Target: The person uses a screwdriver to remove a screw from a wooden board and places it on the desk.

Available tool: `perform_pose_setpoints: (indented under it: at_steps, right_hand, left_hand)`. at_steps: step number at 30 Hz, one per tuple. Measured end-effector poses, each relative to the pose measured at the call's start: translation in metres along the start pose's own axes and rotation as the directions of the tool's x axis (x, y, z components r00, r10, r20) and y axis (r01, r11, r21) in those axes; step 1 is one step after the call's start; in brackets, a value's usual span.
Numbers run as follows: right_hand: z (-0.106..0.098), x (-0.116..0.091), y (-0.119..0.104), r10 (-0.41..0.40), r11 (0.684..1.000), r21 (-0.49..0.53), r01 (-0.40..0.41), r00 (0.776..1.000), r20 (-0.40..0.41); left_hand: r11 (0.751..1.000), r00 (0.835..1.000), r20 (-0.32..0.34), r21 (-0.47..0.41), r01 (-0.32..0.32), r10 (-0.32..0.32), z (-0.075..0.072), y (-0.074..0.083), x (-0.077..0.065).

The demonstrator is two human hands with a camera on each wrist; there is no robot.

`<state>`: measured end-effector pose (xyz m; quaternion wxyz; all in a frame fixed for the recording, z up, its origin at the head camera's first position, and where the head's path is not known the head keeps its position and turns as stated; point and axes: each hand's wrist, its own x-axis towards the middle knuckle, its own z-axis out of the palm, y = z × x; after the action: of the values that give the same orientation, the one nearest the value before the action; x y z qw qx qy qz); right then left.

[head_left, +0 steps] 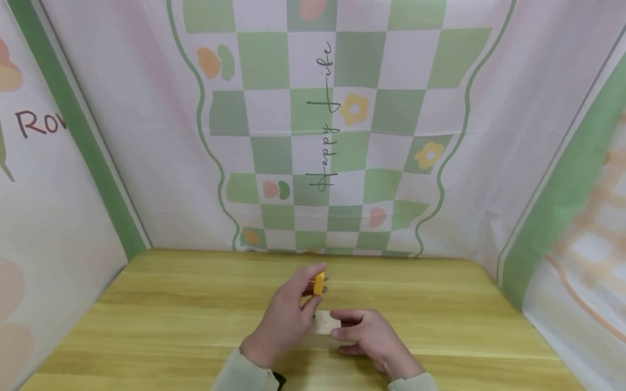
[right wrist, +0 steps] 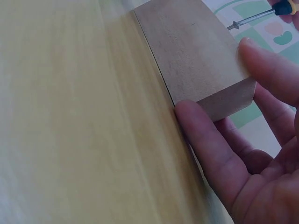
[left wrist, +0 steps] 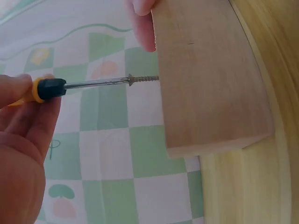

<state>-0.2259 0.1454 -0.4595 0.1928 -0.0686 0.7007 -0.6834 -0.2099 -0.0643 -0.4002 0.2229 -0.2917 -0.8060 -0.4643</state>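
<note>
My left hand (head_left: 281, 315) pinches the yellow-and-black handle of a screwdriver (left wrist: 52, 88) between thumb and fingers. The metal shaft reaches the head of a screw (left wrist: 145, 79), whose threaded tip is at the face of a pale wooden block (left wrist: 210, 88); part of the thread still shows outside the wood. From the other end, my right hand (head_left: 371, 335) grips the block, with thumb and fingers around its edges in the right wrist view. In the head view, the block lies between both hands, and the screwdriver handle stands upright above it.
Under the hands is a yellowish wood-grain table (head_left: 195, 304). Behind it hangs a green-and-white checked cloth (head_left: 313, 141) with flowers and lettering, and patterned cloth panels (head_left: 562, 217) close in both sides.
</note>
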Motion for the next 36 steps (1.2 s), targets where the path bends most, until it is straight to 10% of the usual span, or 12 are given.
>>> perform_pose_setpoints:
  at_steps: [6, 18, 25, 31, 36]
  right_hand:
    - [0.001, 0.001, 0.001, -0.002, 1.0, 0.008, 0.002, 1.0, -0.003]
    - [0.0, 0.001, 0.001, 0.002, 1.0, 0.0, -0.002, 1.0, 0.003]
    - [-0.001, 0.0, 0.001, 0.002, 1.0, -0.006, -0.001, 1.0, 0.007]
    - [0.0, 0.0, 0.001, 0.001, 1.0, -0.004, -0.001, 1.0, 0.006]
    - [0.0, 0.0, 0.001, -0.001, 1.0, -0.003, 0.001, 1.0, 0.001]
  left_hand:
    - [0.997, 0.998, -0.067, -0.082, -0.006, 0.0, -0.001, -0.001, 0.0]
    - [0.986, 0.981, -0.174, 0.157, -0.057, 0.084, 0.004, 0.0, 0.001]
    - [0.982, 0.993, -0.103, 0.184, -0.034, 0.053, 0.001, 0.0, 0.0]
    - [1.0, 0.999, 0.047, 0.014, 0.02, -0.021, -0.007, 0.001, 0.001]
    - [0.998, 1.0, 0.015, -0.056, 0.022, -0.021, -0.007, 0.002, 0.001]
